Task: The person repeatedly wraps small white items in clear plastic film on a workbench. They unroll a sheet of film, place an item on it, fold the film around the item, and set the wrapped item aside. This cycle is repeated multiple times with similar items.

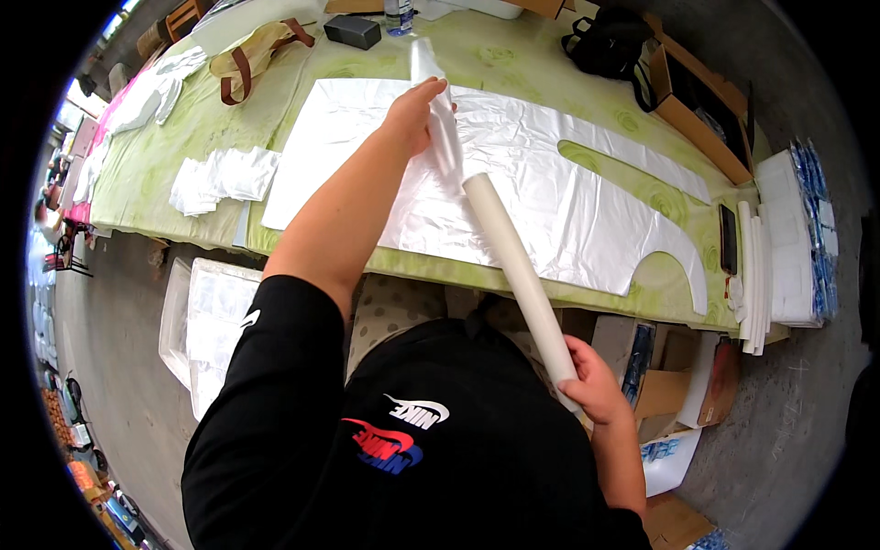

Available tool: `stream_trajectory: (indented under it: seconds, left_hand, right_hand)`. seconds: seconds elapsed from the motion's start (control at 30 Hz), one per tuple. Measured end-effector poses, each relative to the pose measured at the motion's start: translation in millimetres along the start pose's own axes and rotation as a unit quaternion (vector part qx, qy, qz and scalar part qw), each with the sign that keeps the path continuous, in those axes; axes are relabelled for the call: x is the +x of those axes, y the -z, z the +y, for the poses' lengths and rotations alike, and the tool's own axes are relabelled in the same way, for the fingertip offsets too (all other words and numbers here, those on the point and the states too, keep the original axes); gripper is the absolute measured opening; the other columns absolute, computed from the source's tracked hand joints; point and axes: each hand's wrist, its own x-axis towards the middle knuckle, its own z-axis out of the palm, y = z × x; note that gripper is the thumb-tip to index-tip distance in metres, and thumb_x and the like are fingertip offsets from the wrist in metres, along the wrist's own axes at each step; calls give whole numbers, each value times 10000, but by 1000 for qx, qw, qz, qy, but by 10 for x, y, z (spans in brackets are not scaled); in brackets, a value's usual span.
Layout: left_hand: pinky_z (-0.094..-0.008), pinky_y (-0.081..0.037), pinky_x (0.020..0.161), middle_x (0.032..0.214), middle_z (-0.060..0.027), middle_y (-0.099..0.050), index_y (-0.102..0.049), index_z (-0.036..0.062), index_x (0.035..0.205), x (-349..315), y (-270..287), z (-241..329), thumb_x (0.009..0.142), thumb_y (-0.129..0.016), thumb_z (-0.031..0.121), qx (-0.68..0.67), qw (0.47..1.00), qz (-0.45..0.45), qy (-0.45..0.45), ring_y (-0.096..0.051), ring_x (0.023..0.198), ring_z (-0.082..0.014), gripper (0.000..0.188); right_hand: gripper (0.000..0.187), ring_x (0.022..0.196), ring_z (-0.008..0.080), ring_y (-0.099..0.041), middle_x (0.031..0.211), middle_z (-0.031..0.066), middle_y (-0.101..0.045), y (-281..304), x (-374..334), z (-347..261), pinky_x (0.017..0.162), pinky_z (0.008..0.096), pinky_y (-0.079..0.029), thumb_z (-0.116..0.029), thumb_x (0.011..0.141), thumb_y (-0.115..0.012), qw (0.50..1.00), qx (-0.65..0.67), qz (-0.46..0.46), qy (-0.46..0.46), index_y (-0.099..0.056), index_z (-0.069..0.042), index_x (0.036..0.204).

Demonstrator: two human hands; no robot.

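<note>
My left hand (pixel 414 117) is closed around a narrow folded strip of thin whitish plastic film (pixel 446 147), one end of which sticks up beyond the fingers. The strip's lower end meets or overlaps the upper mouth of a long off-white tube (pixel 515 252); I cannot tell if it goes inside. Down by my waist, my right hand (pixel 594 383) grips the tube's near end, so it slants up over the table edge. Under both lies a large flat whitish plastic sheet (pixel 541 215), wrinkled, with rounded cut-outs on its right side.
A green patterned cloth covers the table (pixel 513 55). On it are folded white plastic pieces (pixel 225 176), a tote bag (pixel 257 60), a dark grey block (pixel 353 32), a bottle (pixel 399 16), a black bag (pixel 607 41), an open carton (pixel 701 110), a phone (pixel 728 238) and white tubes (pixel 753 275).
</note>
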Motion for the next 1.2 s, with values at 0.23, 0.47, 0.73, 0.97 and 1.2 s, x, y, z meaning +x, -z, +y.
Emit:
stream_trajectory:
  seconds: [0.23,0.47,0.73,0.97,1.2]
  left_hand:
    - [-397,-576,927,1364,-117,-606,-474,94,1537,-885,-103,-322,1036,-552,126,250,959,-88,104,-647,1140,-217,507]
    - [-368,-584,920,1249,-130,-667,-551,35,1461,-1311,-126,-429,1010,-572,93,271,952,-93,109,-665,1075,-208,455]
    - [-329,-613,801,1168,-101,-690,-417,95,1565,-1926,161,-605,1035,-640,266,271,845,-333,319,-699,988,-185,600]
    - [-298,-546,735,951,-70,-678,-619,109,1390,-2054,418,-293,960,-725,275,546,807,-224,7,-640,801,-156,473]
    - [-577,-138,1272,1668,-150,-290,-428,127,1559,-1792,252,-606,753,-731,228,766,485,-293,-303,-164,1584,-341,867]
  right_hand:
    - [668,1212,219,-596,1338,136,-603,74,138,-218,1041,360,-464,-61,778,-661,953,-215,167,129,-512,-8,1427]
    - [563,1046,398,-609,1109,179,-613,35,998,-738,929,452,-522,-132,787,-610,779,-541,215,231,-594,-73,1347]
    - [607,1122,398,-598,1205,170,-620,469,1285,-814,998,467,-503,-151,807,-594,734,-573,309,194,-575,-117,1412]
    - [679,1316,375,-444,1384,135,-515,195,1086,-711,1151,507,-359,-161,786,-704,606,-626,290,396,-555,-171,1448]
    - [679,1428,369,-378,1516,74,-463,-459,1268,-503,1197,603,-270,-93,753,-708,676,-612,66,405,-570,-188,1411]
